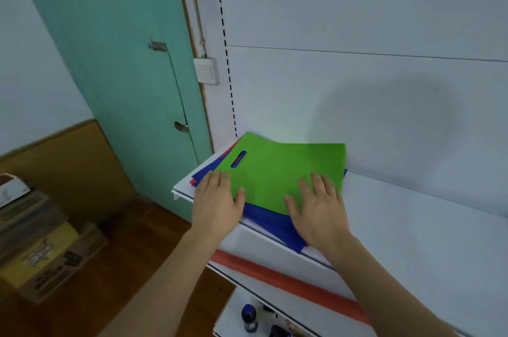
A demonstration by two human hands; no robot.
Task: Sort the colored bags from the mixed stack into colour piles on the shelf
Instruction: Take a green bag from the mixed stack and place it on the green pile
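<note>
White shelf (412, 226) under a pale wall carries the mixed stack (264, 215) at its left end, beside the teal door (123, 61). On top lies the green bag (280, 171), blue and red edges showing beneath. Left hand (217, 202) and right hand (319, 210) rest flat on it, grip wide, holding nothing, likely steadying the pile before lifting the green one.

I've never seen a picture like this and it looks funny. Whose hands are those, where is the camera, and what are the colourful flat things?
The camera sits on a person's head and looks down, so you see their own arms. The left hand and right hand lie flat, fingers straight, on a green bag. It tops a mixed stack on a white shelf; blue bags and a red bag peek out underneath. Nothing is gripped; the hands only press. The green bag's slot is its carry handle.
</note>
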